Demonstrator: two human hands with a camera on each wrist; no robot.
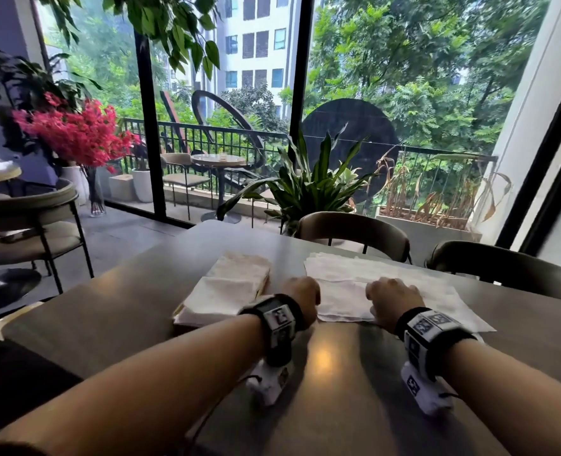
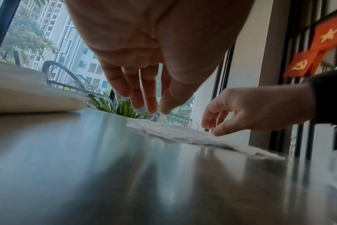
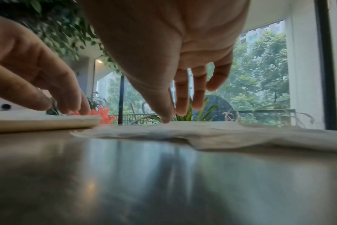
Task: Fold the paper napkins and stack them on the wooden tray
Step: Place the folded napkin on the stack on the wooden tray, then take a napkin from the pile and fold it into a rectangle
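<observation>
A wooden tray (image 1: 182, 322) sits left of centre on the table, with a stack of folded napkins (image 1: 226, 291) on it. To its right lies a flat pile of white unfolded napkins (image 1: 381, 278). My left hand (image 1: 302, 297) is at the pile's near left corner. In the left wrist view its fingers (image 2: 152, 105) hang straight, tips just above the napkin edge (image 2: 173, 132). My right hand (image 1: 390, 299) is over the pile's front edge. In the right wrist view its thumb tip (image 3: 165, 119) touches the napkin pile (image 3: 221, 135) and the other fingers are loosely extended above it.
The dark glossy table (image 1: 321, 373) reaches toward me. Two chairs (image 1: 354, 232) (image 1: 502, 268) stand at its far side. A potted plant (image 1: 308, 182) and a glass wall are behind them. Another chair (image 1: 26, 225) is at the left.
</observation>
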